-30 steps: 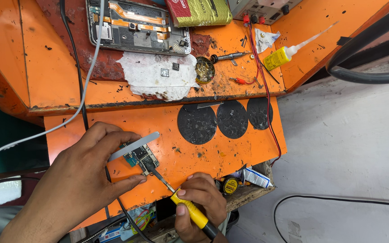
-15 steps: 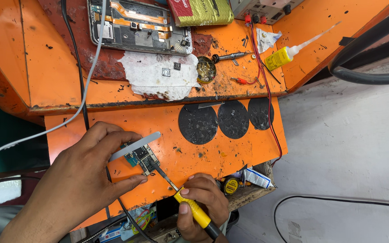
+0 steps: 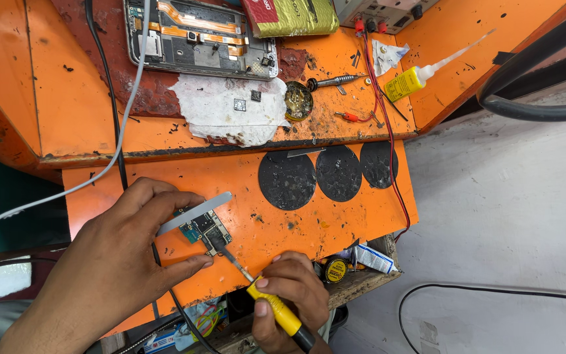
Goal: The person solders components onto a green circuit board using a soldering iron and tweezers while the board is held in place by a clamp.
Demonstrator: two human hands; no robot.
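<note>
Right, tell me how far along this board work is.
Done: the opened phone lies stripped at the back of the orange bench. In hand: the left hand pins the small circuit board, and the right hand puts the yellow-handled screwdriver tip to it. Left: the board is not back in the phone.

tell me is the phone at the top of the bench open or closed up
Open: the phone lies with its back off, showing orange flex cables and inner parts inside the frame.
</note>
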